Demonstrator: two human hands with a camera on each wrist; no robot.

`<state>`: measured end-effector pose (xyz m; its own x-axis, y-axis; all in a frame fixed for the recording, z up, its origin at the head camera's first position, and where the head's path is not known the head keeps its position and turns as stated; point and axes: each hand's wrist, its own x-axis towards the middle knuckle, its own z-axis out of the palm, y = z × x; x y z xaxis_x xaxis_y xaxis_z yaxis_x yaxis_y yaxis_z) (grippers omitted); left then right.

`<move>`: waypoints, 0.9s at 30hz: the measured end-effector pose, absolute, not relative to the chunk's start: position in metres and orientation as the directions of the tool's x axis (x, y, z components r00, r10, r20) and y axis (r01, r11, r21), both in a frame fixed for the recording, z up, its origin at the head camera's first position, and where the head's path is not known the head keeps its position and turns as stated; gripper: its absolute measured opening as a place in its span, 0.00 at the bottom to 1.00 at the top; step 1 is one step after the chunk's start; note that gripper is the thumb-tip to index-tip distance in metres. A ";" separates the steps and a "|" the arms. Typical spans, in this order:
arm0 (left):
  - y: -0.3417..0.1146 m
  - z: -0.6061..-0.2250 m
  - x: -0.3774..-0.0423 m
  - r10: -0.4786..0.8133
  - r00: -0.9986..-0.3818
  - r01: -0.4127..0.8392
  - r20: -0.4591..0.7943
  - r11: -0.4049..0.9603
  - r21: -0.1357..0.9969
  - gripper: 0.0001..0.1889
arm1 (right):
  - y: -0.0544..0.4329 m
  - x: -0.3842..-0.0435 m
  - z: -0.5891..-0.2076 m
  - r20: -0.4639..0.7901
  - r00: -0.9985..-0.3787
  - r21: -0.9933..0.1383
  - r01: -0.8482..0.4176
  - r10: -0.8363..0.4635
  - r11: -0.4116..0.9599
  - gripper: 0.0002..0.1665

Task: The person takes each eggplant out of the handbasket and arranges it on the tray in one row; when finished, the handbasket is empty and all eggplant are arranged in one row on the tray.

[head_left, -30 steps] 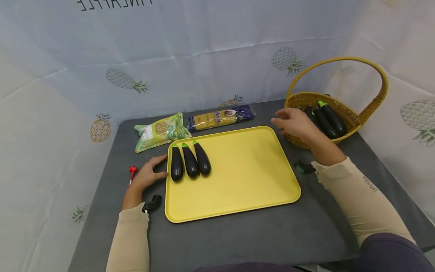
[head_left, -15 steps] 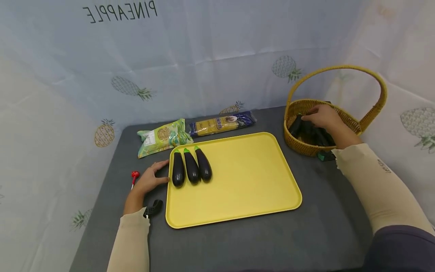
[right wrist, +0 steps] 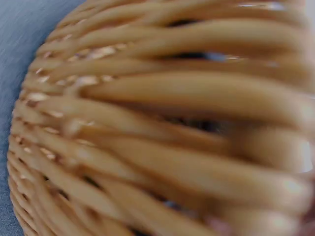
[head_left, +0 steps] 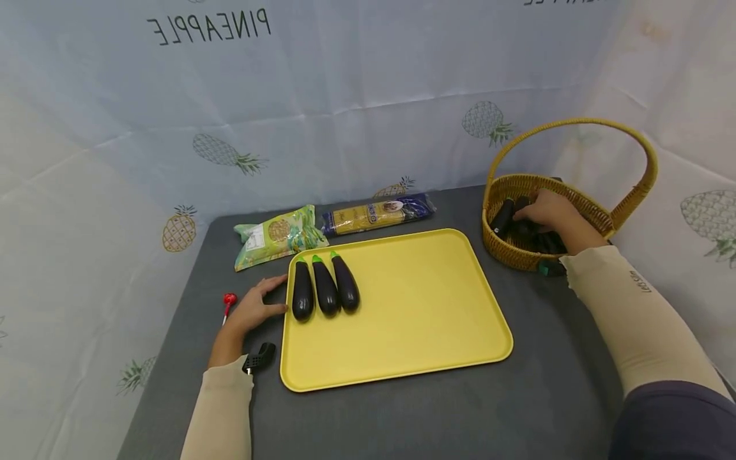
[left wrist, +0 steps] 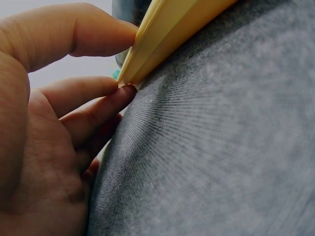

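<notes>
My left hand rests at the left edge of a yellow tray, thumb and fingertips touching its rim. In the left wrist view the thumb and fingers are fairly straight against the tray's edge. Three dark eggplants with green tips, one of them the leftmost eggplant, lie side by side on the tray. My right hand reaches into a wicker basket, its fingers curled over an eggplant. Another eggplant lies left of it; others are partly hidden. Blurred basket weave fills the right wrist view.
Behind the tray lie a green-yellow packet and a long pasta packet. A red lollipop is left of my left hand. The basket's tall handle arches above it. A pineapple-print cloth hangs behind.
My right hand has moved right from beside the basket down into it, onto the eggplants, which have shifted. My left hand stays at the tray's edge. The head view has tilted slightly up.
</notes>
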<state>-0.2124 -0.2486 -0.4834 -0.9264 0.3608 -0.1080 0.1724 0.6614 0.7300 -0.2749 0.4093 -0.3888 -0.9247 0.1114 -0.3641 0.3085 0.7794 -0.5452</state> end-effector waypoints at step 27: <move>-0.249 -0.482 -0.216 0.357 -0.926 0.158 -0.124 0.664 0.731 0.41 | 0.355 -0.178 -0.363 -0.228 -0.963 -0.947 0.185 -0.145 0.264 0.42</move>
<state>-0.2160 -0.2488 -0.4824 -0.9260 0.3567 -0.1237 0.1583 0.6643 0.7305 -0.1779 0.3546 -0.3625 -0.9627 -0.1453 -0.2284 0.1848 0.2638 -0.9467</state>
